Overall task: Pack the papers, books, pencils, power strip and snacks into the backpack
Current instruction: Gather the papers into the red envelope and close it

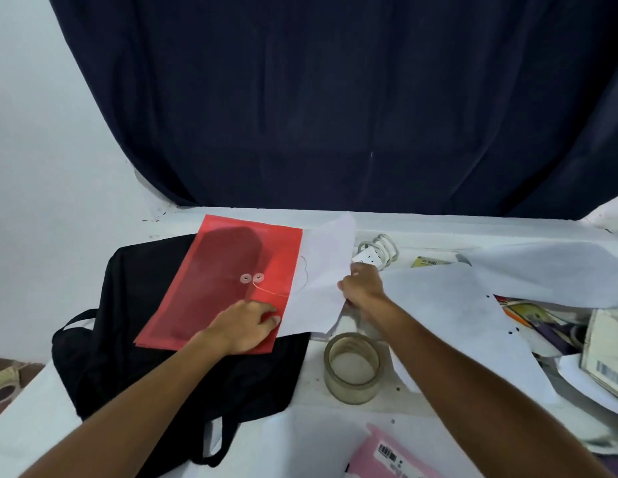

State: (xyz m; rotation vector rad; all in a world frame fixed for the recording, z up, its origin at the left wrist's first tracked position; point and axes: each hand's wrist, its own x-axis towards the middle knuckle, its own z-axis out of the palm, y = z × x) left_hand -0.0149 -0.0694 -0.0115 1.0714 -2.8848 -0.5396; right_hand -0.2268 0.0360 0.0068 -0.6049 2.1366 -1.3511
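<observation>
Your left hand [247, 324] presses the red envelope [228, 284] on the backpack [128, 339]; right hand [362, 288] grips white papers [317, 288] just beside it.

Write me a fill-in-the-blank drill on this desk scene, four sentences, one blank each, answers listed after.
1. The red string-tie envelope lies on top of the black ____.
2. The left hand presses on the envelope's ____ edge, the one toward the papers.
3. The right hand pinches a sheet of white ____.
4. The clear tape roll stands on the table nearer the ____ arm.

Missing words: backpack; right; paper; right
</observation>
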